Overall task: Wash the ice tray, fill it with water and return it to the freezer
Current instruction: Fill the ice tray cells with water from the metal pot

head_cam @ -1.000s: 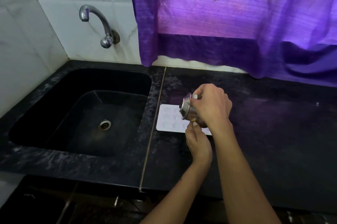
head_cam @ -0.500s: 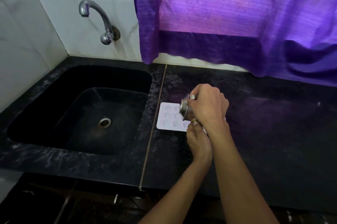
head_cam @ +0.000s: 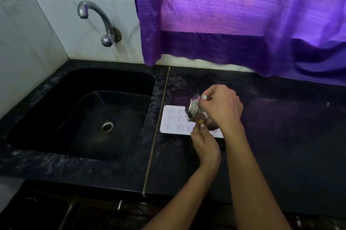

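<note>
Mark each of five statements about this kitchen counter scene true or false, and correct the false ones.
1. The white ice tray with star-shaped moulds lies inside the black sink. False: it lies on the black stone counter, right of the sink.
2. The right hand holds a small steel cup tilted over the tray. True.
3. Water runs from the curved metal tap. False: no stream shows.
4. The left hand is at the tray's near edge, below the cup. True.
5. A green curtain hangs behind the counter. False: the curtain is purple.
</note>
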Action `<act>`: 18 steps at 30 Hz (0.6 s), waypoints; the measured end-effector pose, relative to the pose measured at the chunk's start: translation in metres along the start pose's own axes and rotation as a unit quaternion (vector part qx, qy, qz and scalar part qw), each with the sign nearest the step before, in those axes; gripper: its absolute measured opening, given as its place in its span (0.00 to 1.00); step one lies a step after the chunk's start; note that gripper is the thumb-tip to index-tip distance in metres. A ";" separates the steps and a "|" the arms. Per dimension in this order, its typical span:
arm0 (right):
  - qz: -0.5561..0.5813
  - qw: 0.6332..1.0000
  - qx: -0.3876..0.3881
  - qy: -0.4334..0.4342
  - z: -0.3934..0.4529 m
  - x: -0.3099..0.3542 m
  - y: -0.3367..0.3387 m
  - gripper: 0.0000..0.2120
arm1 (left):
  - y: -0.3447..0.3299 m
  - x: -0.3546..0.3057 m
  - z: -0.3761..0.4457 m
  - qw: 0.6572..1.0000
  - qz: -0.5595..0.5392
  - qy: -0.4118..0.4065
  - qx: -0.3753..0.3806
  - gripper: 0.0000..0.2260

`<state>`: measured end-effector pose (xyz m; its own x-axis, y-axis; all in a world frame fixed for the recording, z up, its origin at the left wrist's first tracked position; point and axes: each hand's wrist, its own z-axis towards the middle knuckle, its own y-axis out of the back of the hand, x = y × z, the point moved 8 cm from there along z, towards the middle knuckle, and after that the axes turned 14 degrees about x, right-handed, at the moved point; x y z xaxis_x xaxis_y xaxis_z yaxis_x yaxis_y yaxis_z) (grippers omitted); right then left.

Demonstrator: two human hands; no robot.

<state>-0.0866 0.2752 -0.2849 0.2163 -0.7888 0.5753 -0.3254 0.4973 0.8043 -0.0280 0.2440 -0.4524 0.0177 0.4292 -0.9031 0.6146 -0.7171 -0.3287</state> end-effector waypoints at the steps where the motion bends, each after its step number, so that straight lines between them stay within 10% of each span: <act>1: 0.009 1.000 -0.004 0.001 0.000 -0.001 0.002 0.02 | 0.000 -0.003 0.000 1.000 0.010 -0.013 -0.002 0.28; 18: -0.035 0.998 0.010 0.049 0.005 0.036 -0.017 0.03 | 0.016 -0.017 0.007 0.998 -0.003 -0.055 0.007 0.26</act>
<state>-0.0777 0.2366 -0.2790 0.3287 -0.7819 0.5297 -0.3240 0.4335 0.8409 -0.0241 0.2209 -0.4443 -0.0742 0.3714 -0.9255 0.6028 -0.7226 -0.3383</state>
